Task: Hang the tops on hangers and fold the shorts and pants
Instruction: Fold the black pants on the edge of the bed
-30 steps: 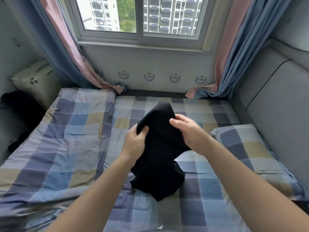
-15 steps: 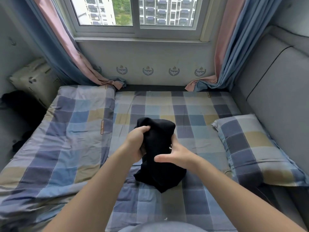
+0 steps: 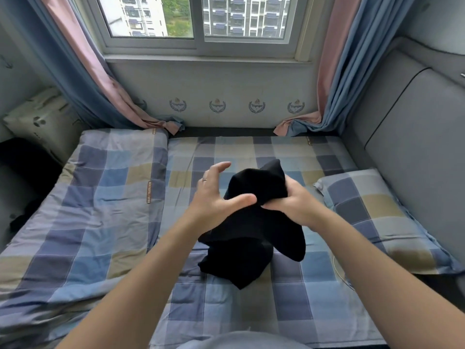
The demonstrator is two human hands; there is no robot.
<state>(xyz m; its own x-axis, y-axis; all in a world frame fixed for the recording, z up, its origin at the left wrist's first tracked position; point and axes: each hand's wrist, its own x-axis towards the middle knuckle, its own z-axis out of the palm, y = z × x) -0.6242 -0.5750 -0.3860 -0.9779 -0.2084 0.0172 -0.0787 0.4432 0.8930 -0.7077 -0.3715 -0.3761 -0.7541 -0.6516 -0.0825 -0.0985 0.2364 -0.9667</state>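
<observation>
Two bare forearms reach out over the bed (image 3: 289,311), which is covered in a blue, grey and tan checked sheet. A bunched black garment (image 3: 251,230) is held up between the hands, and its lower end rests on the sheet at 6 o'clock from them. The right hand (image 3: 294,205) grips the upper part of the cloth from the garment's 2 o'clock side, fingers curled into the folds. The left hand (image 3: 216,197) sits at the garment's 10 o'clock, spread wide with straight fingers. Only its thumb lies against the black cloth, and a ring shows on one finger. A checked quilt (image 3: 88,197) lies at 9 o'clock from the garment and a matching pillow (image 3: 372,212) at 3 o'clock. Farther off at 12 o'clock, pink and blue curtains (image 3: 83,71) frame a window (image 3: 201,18).
</observation>
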